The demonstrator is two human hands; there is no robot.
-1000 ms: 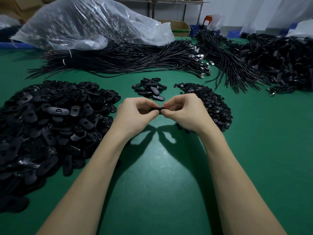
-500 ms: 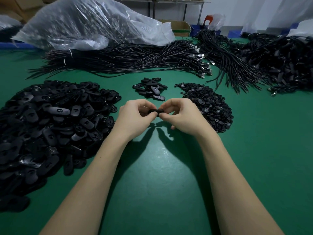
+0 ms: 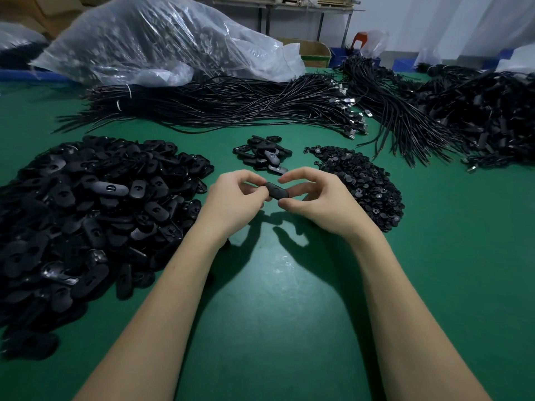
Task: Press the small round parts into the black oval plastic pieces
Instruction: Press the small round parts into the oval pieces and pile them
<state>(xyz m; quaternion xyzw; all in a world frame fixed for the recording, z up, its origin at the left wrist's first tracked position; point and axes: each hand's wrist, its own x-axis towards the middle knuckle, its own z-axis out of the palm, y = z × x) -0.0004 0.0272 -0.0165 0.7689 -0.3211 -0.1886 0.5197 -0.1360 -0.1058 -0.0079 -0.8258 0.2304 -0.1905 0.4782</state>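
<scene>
— Head view, hands?
— Left hand (image 3: 236, 198) and right hand (image 3: 314, 198) raised over green table (image 3: 289, 299), both curled, pinching one black oval piece (image 3: 277, 191) between them.
— Round part seated?
— Cannot tell; small mark visible on top face only.
— Stock?
— Large heap of oval pieces (image 3: 86, 221) at left. Pile of small round parts (image 3: 364, 183) just beside right hand. Small cluster of pieces (image 3: 263, 153) beyond both hands. Cable bundles (image 3: 231, 105) and plastic bag (image 3: 162, 41) at far edge.

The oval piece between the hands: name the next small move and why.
Probably set the oval piece on the small pile just beyond. The left hand pinches it, the right hand holds its other end, and a round part seems already seated.
</scene>
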